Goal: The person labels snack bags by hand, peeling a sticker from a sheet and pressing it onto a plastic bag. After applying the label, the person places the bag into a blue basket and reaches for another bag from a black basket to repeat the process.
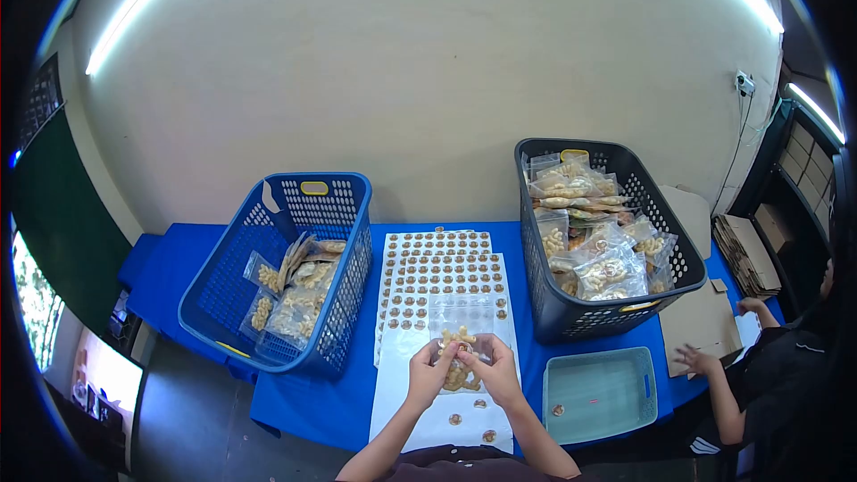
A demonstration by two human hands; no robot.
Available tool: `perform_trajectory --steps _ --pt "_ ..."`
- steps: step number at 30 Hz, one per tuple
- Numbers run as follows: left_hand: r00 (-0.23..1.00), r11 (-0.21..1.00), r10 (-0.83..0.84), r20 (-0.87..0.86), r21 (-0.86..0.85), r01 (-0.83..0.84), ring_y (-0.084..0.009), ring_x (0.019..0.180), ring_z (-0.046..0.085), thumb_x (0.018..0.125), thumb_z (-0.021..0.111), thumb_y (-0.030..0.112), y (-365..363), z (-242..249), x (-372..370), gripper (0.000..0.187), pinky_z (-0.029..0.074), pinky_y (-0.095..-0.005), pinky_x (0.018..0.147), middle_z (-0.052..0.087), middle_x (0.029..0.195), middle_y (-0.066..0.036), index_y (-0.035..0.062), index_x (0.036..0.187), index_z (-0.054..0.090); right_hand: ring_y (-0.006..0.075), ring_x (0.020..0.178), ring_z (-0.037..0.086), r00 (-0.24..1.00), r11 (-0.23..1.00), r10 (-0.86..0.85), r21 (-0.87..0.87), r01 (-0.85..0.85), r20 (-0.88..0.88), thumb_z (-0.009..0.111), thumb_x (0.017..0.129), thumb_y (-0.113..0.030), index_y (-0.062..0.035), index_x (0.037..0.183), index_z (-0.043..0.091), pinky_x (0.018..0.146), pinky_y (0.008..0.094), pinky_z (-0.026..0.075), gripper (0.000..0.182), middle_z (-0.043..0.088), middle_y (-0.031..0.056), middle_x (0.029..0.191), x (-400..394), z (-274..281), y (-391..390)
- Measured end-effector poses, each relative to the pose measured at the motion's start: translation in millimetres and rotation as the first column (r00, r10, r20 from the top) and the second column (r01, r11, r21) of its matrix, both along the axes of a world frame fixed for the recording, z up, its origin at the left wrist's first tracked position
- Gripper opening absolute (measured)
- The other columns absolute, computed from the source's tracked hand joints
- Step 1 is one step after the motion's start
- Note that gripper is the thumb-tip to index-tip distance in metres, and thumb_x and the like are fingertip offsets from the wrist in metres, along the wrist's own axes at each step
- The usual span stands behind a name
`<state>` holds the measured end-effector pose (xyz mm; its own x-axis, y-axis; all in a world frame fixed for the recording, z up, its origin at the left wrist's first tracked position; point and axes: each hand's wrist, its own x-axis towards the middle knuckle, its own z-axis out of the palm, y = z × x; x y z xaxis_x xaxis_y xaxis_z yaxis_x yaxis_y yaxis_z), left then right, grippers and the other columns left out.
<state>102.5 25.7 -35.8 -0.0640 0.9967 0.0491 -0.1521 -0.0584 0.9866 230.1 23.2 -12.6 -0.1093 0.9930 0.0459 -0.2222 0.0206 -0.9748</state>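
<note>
Both of my hands grip one clear zip bag [461,382] of pale, curly snack pieces, held over the white sheets. My left hand [427,378] pinches its left side and my right hand [499,373] its right side, with the thumbs meeting near the middle of the bag. Beneath and beyond it lie overlapping sheets of round brown stickers [437,268], with bare rows on the nearer part. A few loose stickers [455,419] sit on the white paper close to my body.
On the blue-covered table [295,402], a blue basket [353,241] with several filled bags stands left. A fuller black basket [558,317] stands right, behind a shallow green tray [580,424]. At far right, a co-worker's hand [698,361] is beside cardboard [678,321].
</note>
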Motion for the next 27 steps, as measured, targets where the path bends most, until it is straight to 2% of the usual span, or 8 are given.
perform_trajectory --steps 8,12,14,17,21,22,25,27 --pt "0.998 0.996 -0.055 0.016 -0.074 0.056 -0.0049 0.070 0.051 0.086 0.052 0.024 5 4 -1 0.025 0.040 -0.0170 0.060 0.059 0.077 -0.002 0.0002 0.085 0.060 0.0104 0.079 0.057 1.000 1.000 -0.002 0.003 0.002 -0.025 0.066 0.075 -0.009 0.0012 0.096 0.053 0.069 0.0232 0.047 0.027 0.058 0.0064 0.088 9 -5 1" --pt "0.982 1.000 0.025 0.189 -0.005 -0.024 -0.0089 0.072 0.055 0.087 0.050 0.021 22 18 -10 0.023 0.044 -0.0216 0.065 0.060 0.078 -0.002 0.0005 0.086 0.061 0.0104 0.078 0.056 0.999 0.998 0.038 -0.044 -0.037 0.018 0.067 0.073 -0.010 0.0007 0.096 0.052 0.067 0.0231 0.047 0.030 0.059 0.0063 0.088 13 -9 -4" --pt "0.994 0.999 -0.031 0.101 0.042 0.027 -0.0104 0.073 0.056 0.087 0.050 0.020 31 20 -23 0.022 0.045 -0.0249 0.069 0.060 0.078 -0.003 0.0007 0.086 0.060 0.0120 0.080 0.055 0.992 0.997 0.080 0.009 -0.081 0.096 0.072 0.068 -0.015 -0.0005 0.103 0.050 0.069 0.0256 0.045 0.044 0.057 0.0074 0.094 14 -19 -3" --pt "0.990 0.990 -0.059 -0.131 0.118 0.074 -0.0109 0.072 0.055 0.086 0.052 0.015 38 29 -30 0.017 0.045 -0.0248 0.069 0.059 0.077 -0.004 -0.0002 0.081 0.060 0.0140 0.084 0.053 0.944 0.971 -0.153 0.221 0.089 0.292 0.075 0.065 -0.021 -0.0019 0.112 0.044 0.070 0.0287 0.044 0.059 0.054 0.0089 0.100 24 -1 -4" --pt "0.856 0.912 -0.125 -0.502 0.282 0.298 -0.0149 0.071 0.055 0.081 0.056 0.010 37 40 -30 0.012 0.044 -0.0269 0.067 0.059 0.075 -0.007 -0.0021 0.081 0.059 0.0209 0.083 0.052 0.524 0.813 -0.525 0.577 0.077 0.671 0.076 0.060 -0.029 -0.0044 0.118 0.039 0.078 0.0328 0.035 0.073 0.053 0.0093 0.099 39 33 1" --pt "0.808 0.880 -0.160 -0.567 0.290 0.377 -0.0165 0.070 0.055 0.080 0.056 0.010 32 49 -26 0.012 0.043 -0.0276 0.067 0.058 0.074 -0.008 -0.0020 0.081 0.059 0.0225 0.084 0.050 0.537 0.771 -0.592 0.616 0.161 0.600 0.073 0.062 -0.030 -0.0050 0.107 0.051 0.079 0.0343 0.032 0.056 0.055 0.0082 0.090 32 39 0" --pt "0.727 0.813 -0.183 -0.662 0.314 0.490 -0.0224 0.069 0.055 0.079 0.058 0.010 28 52 -19 0.012 0.043 -0.0290 0.065 0.057 0.074 -0.011 -0.0016 0.081 0.058 0.0215 0.079 0.053 0.527 0.803 -0.463 0.589 -0.092 0.713 0.067 0.070 -0.031 -0.0065 0.087 0.058 0.081 0.0357 0.031 0.031 0.057 0.0080 0.082 31 38 1" --pt "0.736 0.821 -0.188 -0.651 0.307 0.481 -0.0238 0.070 0.055 0.080 0.057 0.013 27 48 -20 0.015 0.043 -0.0294 0.065 0.057 0.076 -0.011 -0.0007 0.084 0.059 0.0171 0.063 0.051 0.757 0.896 -0.223 0.434 -0.088 0.614 0.064 0.074 -0.019 -0.0032 0.072 0.057 0.067 0.0313 0.037 0.017 0.054 0.0065 0.068 24 33 2"
